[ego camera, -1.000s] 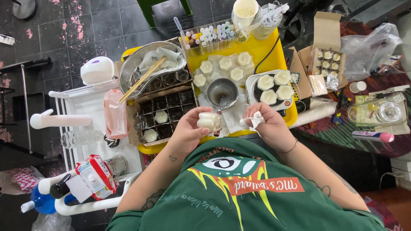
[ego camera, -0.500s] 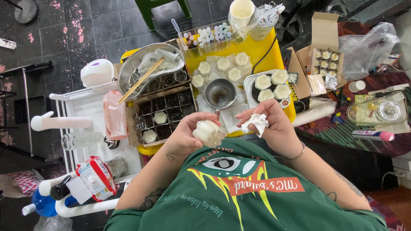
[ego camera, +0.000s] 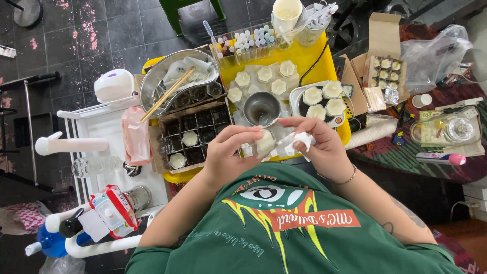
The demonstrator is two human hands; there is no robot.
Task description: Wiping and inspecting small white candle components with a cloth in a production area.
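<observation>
My left hand (ego camera: 231, 152) grips a small cream-white moulded piece (ego camera: 266, 142) just above my green shirt. My right hand (ego camera: 317, 144) pinches a crumpled white tissue (ego camera: 295, 142) and presses it against that piece. Both hands meet in front of the yellow tray (ego camera: 314, 61). On the tray lie several more cream pieces (ego camera: 264, 76), with a small steel bowl (ego camera: 261, 107) just beyond my fingers. A dark divided box (ego camera: 195, 134) by my left hand has two cream pieces in its cells.
A steel basin (ego camera: 175, 81) with chopsticks sits at the tray's left. A rack of small bottles (ego camera: 248, 40) and a cup (ego camera: 286, 12) stand at the back. A white cart (ego camera: 96, 127) is on the left, cardboard boxes (ego camera: 383, 66) on the right.
My hands have come together: the left hand has brought the cream piece up from near my shirt, and the tissue in my right hand now touches it.
</observation>
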